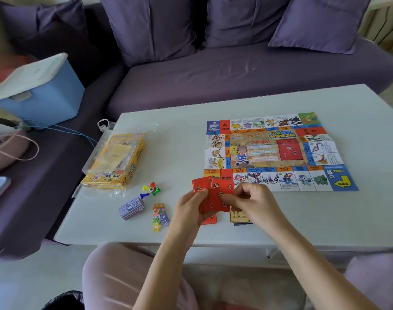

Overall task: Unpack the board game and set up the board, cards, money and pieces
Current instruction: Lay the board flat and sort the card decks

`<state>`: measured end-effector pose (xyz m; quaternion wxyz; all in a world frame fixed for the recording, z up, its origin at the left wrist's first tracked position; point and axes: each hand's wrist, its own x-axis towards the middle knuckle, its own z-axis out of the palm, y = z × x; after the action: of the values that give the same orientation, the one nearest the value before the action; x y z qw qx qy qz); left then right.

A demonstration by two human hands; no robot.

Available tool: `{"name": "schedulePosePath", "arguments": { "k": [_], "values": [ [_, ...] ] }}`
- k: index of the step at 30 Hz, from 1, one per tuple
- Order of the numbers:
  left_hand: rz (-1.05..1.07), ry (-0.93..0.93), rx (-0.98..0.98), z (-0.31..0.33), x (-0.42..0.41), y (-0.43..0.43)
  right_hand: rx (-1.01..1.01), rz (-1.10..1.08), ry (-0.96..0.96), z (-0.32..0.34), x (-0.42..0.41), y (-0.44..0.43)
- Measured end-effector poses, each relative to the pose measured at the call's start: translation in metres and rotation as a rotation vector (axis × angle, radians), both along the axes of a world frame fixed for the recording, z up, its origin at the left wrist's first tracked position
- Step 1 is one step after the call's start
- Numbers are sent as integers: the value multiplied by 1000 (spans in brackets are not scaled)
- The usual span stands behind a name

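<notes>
Gripping a fan of red cards (215, 193) in the left hand (191, 209) and pinching the front one with the right hand (253, 202), low over the worktop (179, 153) at the near edge of the board (273, 151). Best to square the fan, keep backs up, then lay it flat on the red panel (289, 149). Cannot count the cards; cannot see most of the yellow pile (239, 217) under the right wrist.
</notes>
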<state>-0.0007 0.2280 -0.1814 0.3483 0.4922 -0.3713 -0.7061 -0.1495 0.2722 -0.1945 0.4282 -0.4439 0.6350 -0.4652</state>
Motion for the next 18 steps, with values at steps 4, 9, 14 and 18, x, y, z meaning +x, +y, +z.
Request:
{"name": "schedulePosePath", "arguments": {
  "k": [4, 9, 14, 18],
  "values": [
    [-21, 99, 11, 3, 4, 0, -12, 30, 40, -2, -9, -4],
    [42, 101, -16, 0, 11, -3, 19, 116, 29, -6, -13, -4],
    [67, 89, -48, -1, 12, -2, 40, 170, 6, -6, -13, -2],
    [103, 115, -50, -1, 10, -2, 53, 182, 26, -5, -12, -1]
  ]
}}
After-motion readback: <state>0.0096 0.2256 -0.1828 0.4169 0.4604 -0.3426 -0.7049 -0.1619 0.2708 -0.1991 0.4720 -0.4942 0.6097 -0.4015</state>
